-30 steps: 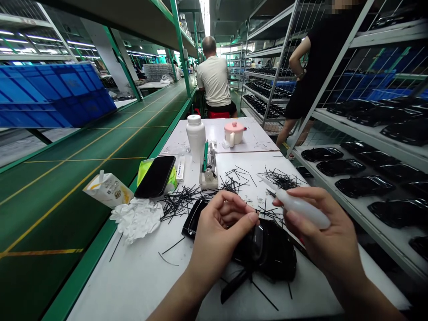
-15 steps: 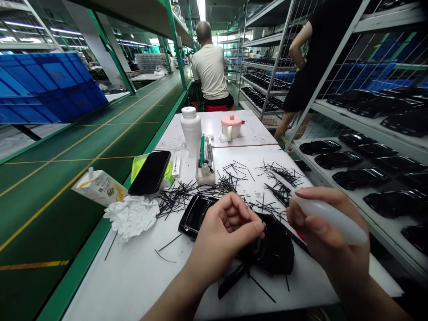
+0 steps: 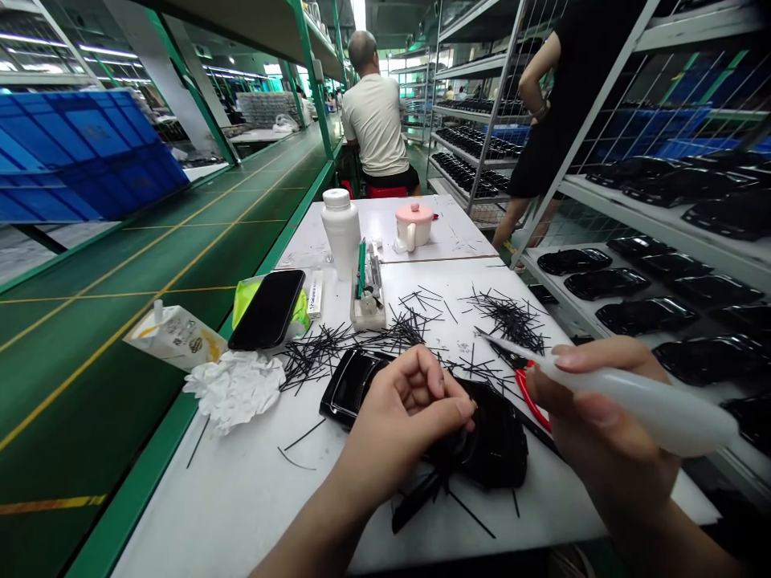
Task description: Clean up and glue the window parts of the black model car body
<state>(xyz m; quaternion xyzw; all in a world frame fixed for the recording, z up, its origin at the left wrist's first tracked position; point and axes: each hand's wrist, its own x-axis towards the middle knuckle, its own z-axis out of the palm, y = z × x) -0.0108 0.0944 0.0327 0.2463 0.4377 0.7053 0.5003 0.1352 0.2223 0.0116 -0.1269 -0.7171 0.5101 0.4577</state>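
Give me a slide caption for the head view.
Right hand holding a white nozzle bottle, left hand over a black model car, loose black strips scattered on the table.

On my desk [image 3: 241, 490], to the left, I see a black smartphone [image 3: 268, 311], which lies upon a bright green packet [image 3: 245, 295]. Near it is a crumpled white tissue [image 3: 234, 389], and beside this a drink carton [image 3: 174, 337] having a straw. Farther from me there stand a white bottle [image 3: 341, 233] and a mug [image 3: 422, 233] with a pink lid. At my left side runs a green conveyor belt [image 3: 120, 385], and beyond it are blue crates [image 3: 84, 152]. Ahead, a person in a pale T-shirt [image 3: 377, 120] sits with the back toward me.
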